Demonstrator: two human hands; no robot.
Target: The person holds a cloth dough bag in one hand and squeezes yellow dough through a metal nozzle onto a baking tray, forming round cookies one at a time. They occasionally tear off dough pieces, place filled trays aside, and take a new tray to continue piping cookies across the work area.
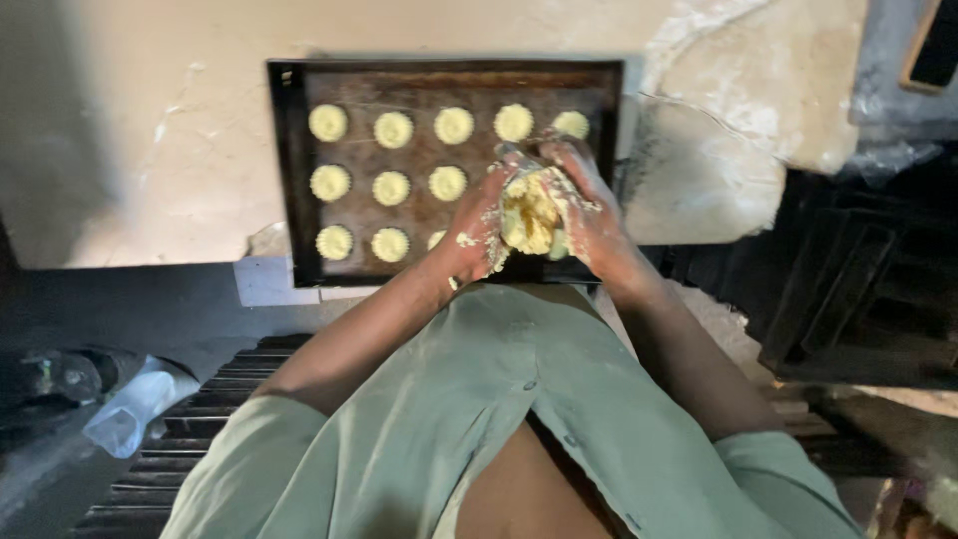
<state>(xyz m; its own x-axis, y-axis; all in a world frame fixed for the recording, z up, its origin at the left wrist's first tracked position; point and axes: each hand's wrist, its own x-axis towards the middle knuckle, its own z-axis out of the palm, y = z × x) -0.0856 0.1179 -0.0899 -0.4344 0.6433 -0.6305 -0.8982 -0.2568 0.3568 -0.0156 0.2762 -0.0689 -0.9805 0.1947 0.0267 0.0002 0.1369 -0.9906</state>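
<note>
Head view: dough lump (pixel 529 212) between both hands.

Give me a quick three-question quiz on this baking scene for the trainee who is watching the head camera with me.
1. True or false: both the left hand and the right hand are closed around the pale yellow lump of dough.
2. Multiple choice: the small round fluted dough pieces lie A) on the dark rectangular metal baking tray, B) on the pale floured work surface, C) in a bowl.
3. Fill in: the person wears a pale ____ buttoned shirt.

Key: 1 true. 2 A. 3 green.
</note>
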